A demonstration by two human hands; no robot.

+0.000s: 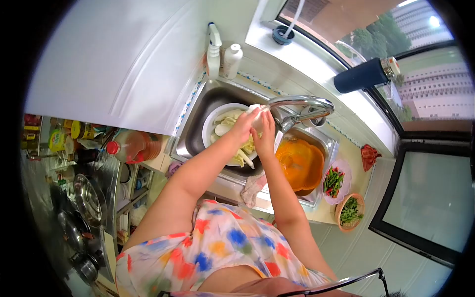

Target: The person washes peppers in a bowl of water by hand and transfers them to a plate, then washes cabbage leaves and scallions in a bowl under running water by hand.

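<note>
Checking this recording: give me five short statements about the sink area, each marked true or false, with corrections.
1. The left hand and right hand are close to the faucet. True.
2. The white bowl holds red peppers. False: that white bowl holds pale vegetable pieces.
3. The orange bowl sits in the right-hand sink basin. True.
4. The dark blue bottle is in that basin. False: the bottle is on the windowsill.
5. The peppers and leafy greens share one container. False: they are in separate containers.
</note>
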